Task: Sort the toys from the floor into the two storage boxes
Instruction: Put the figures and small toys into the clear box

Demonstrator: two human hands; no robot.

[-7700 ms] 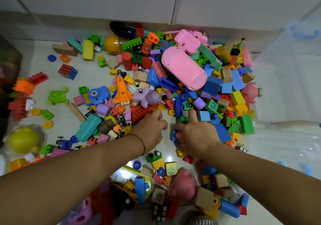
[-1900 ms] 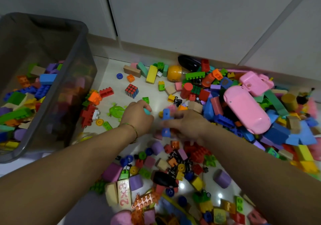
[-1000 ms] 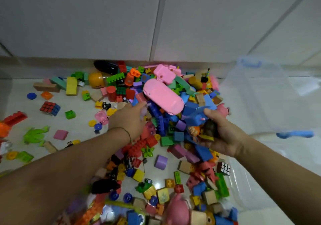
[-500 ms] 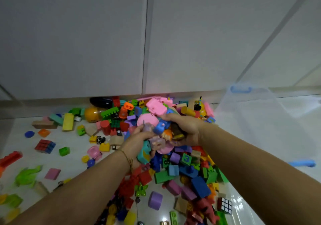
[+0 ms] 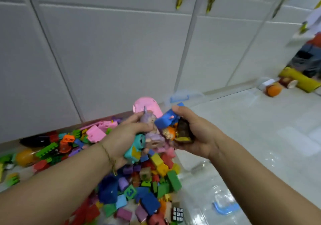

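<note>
Since this load seems bound for the clear box (image 5: 225, 181) on my right, my left hand (image 5: 121, 137) curls round a teal toy (image 5: 135, 149) and purple figure (image 5: 148, 120) and my right hand (image 5: 196, 134) round a blue block (image 5: 164, 121) and dark toy (image 5: 183, 131), bunched above the floor pile (image 5: 147, 190).

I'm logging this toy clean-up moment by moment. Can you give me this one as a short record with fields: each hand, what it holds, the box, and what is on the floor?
left hand: above the pile, fingers curled round a teal toy and a purple figure
right hand: beside the left, gripping a blue block and a dark brown toy
clear storage box: on the floor to the right, blue latches
toy pile: many blocks unsorted; puzzle cube at its near edge
second box: not in view
</note>
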